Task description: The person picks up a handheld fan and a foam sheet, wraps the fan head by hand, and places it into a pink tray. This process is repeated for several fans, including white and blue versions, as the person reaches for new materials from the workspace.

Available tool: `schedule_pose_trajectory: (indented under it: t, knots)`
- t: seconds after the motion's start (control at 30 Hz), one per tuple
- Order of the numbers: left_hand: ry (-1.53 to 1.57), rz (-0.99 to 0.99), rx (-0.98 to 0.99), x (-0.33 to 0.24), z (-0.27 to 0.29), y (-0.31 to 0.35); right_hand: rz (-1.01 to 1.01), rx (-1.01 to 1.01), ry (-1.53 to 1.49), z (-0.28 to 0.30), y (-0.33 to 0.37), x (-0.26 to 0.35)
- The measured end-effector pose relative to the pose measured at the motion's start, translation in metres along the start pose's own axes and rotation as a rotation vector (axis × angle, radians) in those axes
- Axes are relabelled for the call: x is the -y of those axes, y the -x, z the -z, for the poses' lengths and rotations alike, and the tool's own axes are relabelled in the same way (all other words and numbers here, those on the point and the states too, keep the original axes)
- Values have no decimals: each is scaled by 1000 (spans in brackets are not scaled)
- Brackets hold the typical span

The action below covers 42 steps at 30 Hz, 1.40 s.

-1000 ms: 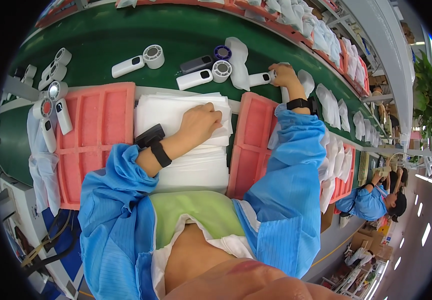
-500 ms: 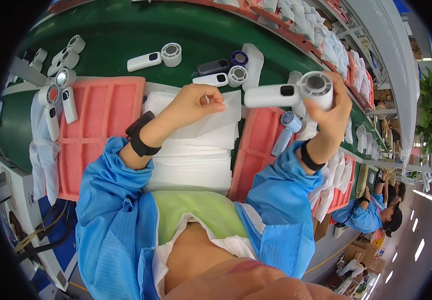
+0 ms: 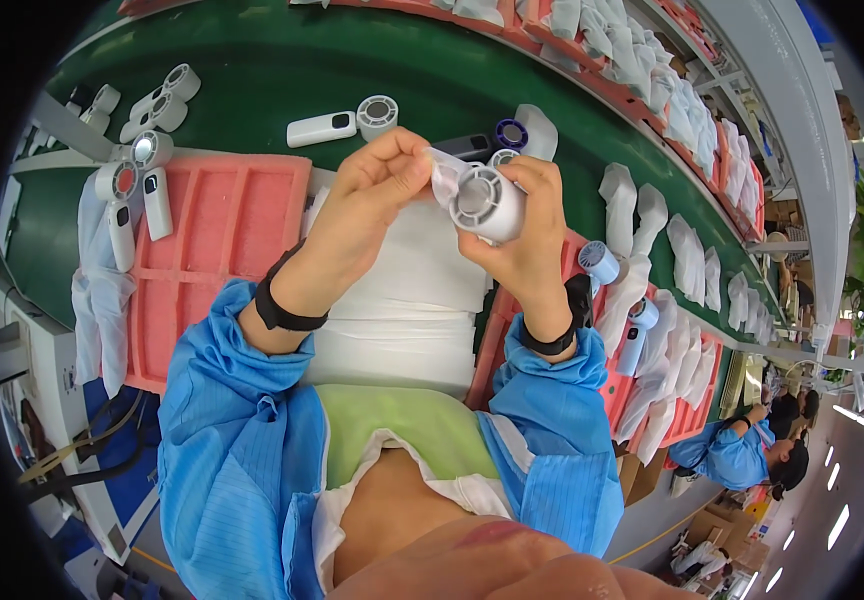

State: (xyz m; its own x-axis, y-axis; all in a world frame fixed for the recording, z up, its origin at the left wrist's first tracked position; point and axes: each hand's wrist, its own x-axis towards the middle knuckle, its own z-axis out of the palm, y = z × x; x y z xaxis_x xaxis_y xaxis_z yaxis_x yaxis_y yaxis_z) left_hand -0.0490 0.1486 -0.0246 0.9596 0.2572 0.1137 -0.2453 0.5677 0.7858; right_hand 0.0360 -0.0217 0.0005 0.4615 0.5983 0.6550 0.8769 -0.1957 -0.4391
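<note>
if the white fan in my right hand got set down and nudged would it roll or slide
The white fan might roll or rock, since its head is a round drum. Its smooth, slightly shiny shell suggests it could be slippery. The front grille may be the more fragile spot, as its ribs look thin.

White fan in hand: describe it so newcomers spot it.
Find the white sheet stack between the pink trays. Near its far end, the right hand grips the white fan. This one is held; white fans beyond lie on the green surface.
</note>
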Motion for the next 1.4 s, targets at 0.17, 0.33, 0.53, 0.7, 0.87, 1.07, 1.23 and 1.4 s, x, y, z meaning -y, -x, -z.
schedule_pose_trajectory:
  t: [0.17, 0.33, 0.53, 0.7, 0.87, 1.07, 1.23, 1.4]
  knots:
    - [-78, 120, 119, -4, 0, -1, 16, -54, 124, 1, 0, -2]
    - [-324, 143, 30, -5, 17, -8, 97, 40, 131, -1, 2, 2]
    - [-529, -154, -60, 12, -18, 17, -13, 69, 25, -24, 10, -3]
    - [-1066, -648, 85, 29, -28, 25, -35, -46, 95, -16, 8, -13]
    - [-1090, -413, 4, 14, -36, 20, -245, -187, -10, -21, 16, -18]
    - [-1036, -498, 33, 11, -5, -2, -314, -21, -386, -26, 16, 14]
    - [-528, -433, 351, -16, 13, -8, -241, 142, -327, -16, 14, -1]
    - [-509, -497, -200, -17, 7, -2, -319, 239, -145, -20, 23, -14]
